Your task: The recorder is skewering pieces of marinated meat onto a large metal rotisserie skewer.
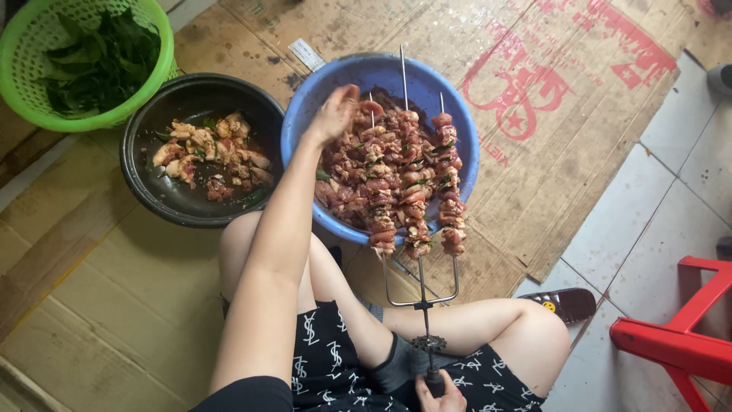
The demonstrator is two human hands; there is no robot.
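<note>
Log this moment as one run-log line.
left hand: over blue basin, on meat | right hand: grips three-pronged skewer handle | prongs: loaded with meat | black bowl: holds meat

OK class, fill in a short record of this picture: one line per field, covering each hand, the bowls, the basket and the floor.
Left hand: raised over the blue bowl, fingers at the top of the meat pile
Right hand: grips the handle of a three-pronged metal skewer
Skewer load: marinated meat pieces threaded along all three prongs, resting over the blue bowl
Black bowl: holds paler meat pieces, left of the blue bowl
Green basket: dark leaves inside
Floor: flattened cardboard over tiles; red stool at right
</note>
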